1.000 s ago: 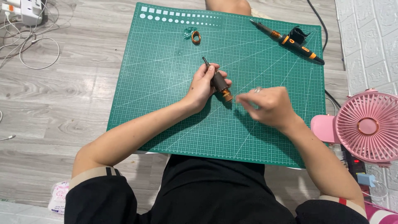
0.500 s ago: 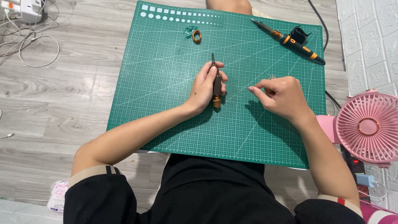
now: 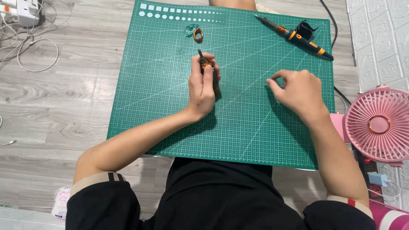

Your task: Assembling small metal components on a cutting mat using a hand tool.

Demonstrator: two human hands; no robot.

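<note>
Head view: on a green gridded cutting mat (image 3: 162,106) over the wooden floor, the left hand (image 3: 203,87) is wrapped around a small orange-and-black screwdriver (image 3: 206,68), tip pointing away. The right hand (image 3: 298,91) rests nearby, thumb and forefinger pinched; whether they hold anything is unclear. A pink fan (image 3: 379,123) stands at right.

We see a small orange-and-black screwdriver (image 3: 207,68) lying nearly upright in view on the green cutting mat (image 3: 162,98), its dark metal tip pointing away, the handle mostly hidden.
</note>
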